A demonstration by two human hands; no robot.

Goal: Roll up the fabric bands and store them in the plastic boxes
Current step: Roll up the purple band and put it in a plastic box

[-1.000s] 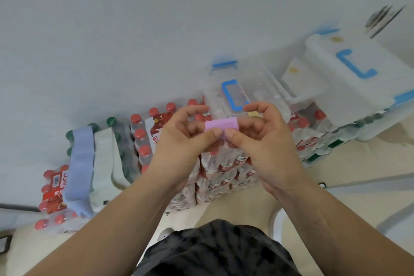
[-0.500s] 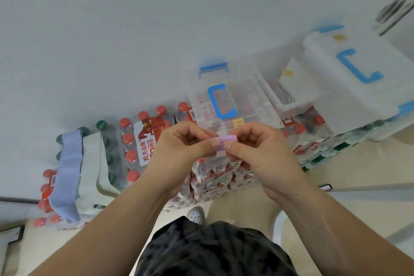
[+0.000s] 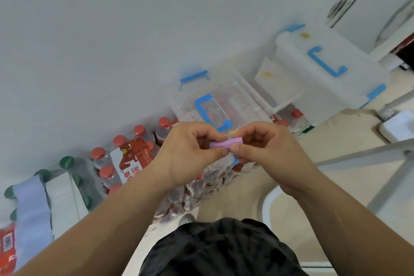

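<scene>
Two hands share one small purple band (image 3: 225, 142): your left hand (image 3: 186, 154) pinches its near end between thumb and forefinger, and your right hand (image 3: 266, 148) curls around the far end, both closed narrow on the cloth. That roll hangs in the air just in front of the clear box with the blue handle (image 3: 212, 112), which sits closed on the bottle packs. Ease either pinch and the roll will likely spring loose, since nothing else binds it. You will need a free hand for the lid, so the band may unwind then. To the far left of that box, a blue band (image 3: 31, 213) and a white band (image 3: 65, 204) lie draped, unrolled.
</scene>
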